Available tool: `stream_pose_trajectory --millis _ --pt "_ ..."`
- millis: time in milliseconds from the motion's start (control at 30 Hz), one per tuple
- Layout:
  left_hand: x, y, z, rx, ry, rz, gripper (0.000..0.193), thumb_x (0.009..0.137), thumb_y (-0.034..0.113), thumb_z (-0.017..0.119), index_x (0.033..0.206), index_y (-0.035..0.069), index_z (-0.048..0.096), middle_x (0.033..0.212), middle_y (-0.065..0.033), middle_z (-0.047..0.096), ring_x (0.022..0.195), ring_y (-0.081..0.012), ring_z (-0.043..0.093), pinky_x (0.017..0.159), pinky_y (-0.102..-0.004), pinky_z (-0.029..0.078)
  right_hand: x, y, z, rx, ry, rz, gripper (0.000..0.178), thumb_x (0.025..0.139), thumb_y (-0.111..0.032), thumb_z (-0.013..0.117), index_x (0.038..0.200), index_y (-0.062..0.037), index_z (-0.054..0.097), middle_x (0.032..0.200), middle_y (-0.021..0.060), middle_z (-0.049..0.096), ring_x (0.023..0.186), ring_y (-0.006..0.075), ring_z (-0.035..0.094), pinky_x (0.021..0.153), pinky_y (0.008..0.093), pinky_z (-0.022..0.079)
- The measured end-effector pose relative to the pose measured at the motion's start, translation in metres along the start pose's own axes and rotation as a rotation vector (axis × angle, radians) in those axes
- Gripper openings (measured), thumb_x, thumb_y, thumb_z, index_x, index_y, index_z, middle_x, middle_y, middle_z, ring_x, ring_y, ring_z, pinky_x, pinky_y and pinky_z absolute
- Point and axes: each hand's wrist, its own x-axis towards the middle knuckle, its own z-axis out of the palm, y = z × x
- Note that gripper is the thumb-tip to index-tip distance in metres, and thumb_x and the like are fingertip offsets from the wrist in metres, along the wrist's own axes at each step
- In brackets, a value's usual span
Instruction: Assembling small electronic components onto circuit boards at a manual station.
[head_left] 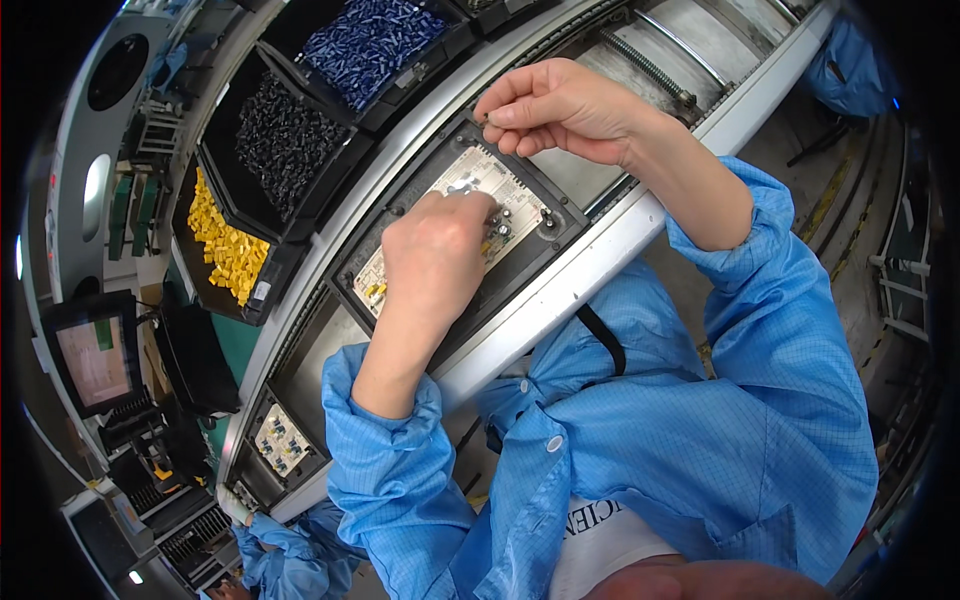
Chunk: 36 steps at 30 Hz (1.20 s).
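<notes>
A pale circuit board (pixel 508 183) sits in a black carrier frame (pixel 530 268) on the conveyor in front of me, with small silver, black and yellow components on it. My left hand (pixel 432 256) is over the middle of the board, fingers curled downward and closed. Its fingertips are hidden behind the hand, so whatever they hold cannot be seen. Above the carrier's far right corner, my right hand (pixel 568 112) is raised with thumb and forefinger pinched together. Something tiny and dark may be at those fingertips, too small to name.
Beyond the conveyor rail (pixel 310 262) stand bins of blue parts (pixel 365 50), black parts (pixel 280 140) and yellow parts (pixel 225 245). A second board (pixel 282 441) lies farther left on the line, near a co-worker's blue sleeve (pixel 285 555). A monitor (pixel 95 355) stands at left.
</notes>
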Motion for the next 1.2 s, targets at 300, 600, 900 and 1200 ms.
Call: stream_pose_trajectory --millis 300,600,900,1200 --pt "-0.022 -0.023 -0.014 -0.531 0.216 -0.449 0.017 0.081 0.006 0.067 0.098 0.008 0.068 0.069 -0.0032 0.061 0.056 -0.0135 0.052 0.057 -0.0261 0.044 -0.017 0.005 0.000 -0.408 0.051 0.028 0.014 0.090 -0.009 0.065 0.096 0.0033 0.064 0.083 0.0094 0.070 0.069 0.0105 0.067 0.060 0.0187 0.055" --pt "-0.082 -0.071 -0.025 -1.520 0.126 -0.672 0.029 0.085 -0.011 0.044 0.109 -0.008 0.060 0.117 -0.0169 0.061 0.101 -0.0161 0.060 0.089 -0.0254 0.049 -0.031 0.003 0.023 -1.341 0.130 -0.012 0.015 0.075 -0.013 0.067 0.072 0.0020 0.066 0.059 0.0095 0.062 0.055 0.0159 0.059 0.053 0.0316 0.044" --pt "-0.091 -0.080 -0.032 -1.571 0.265 -0.667 0.020 0.089 0.002 0.063 0.107 -0.007 0.066 0.100 -0.0141 0.070 0.090 -0.0168 0.068 0.081 -0.0254 0.054 -0.023 0.005 0.043 -1.747 0.171 0.056 0.014 0.070 -0.012 0.061 0.071 0.0007 0.068 0.066 0.0199 0.063 0.063 0.0358 0.062 0.062 0.0420 0.049" --pt "-0.095 -0.083 -0.020 -1.305 0.336 -0.646 0.015 0.089 0.008 0.068 0.100 -0.002 0.071 0.081 -0.0010 0.064 0.067 -0.0068 0.052 0.063 -0.0194 0.042 -0.018 0.006 0.041 -1.899 0.165 0.047 0.015 0.072 -0.016 0.065 0.072 -0.0007 0.069 0.066 0.0190 0.063 0.066 0.0355 0.063 0.063 0.0427 0.049"
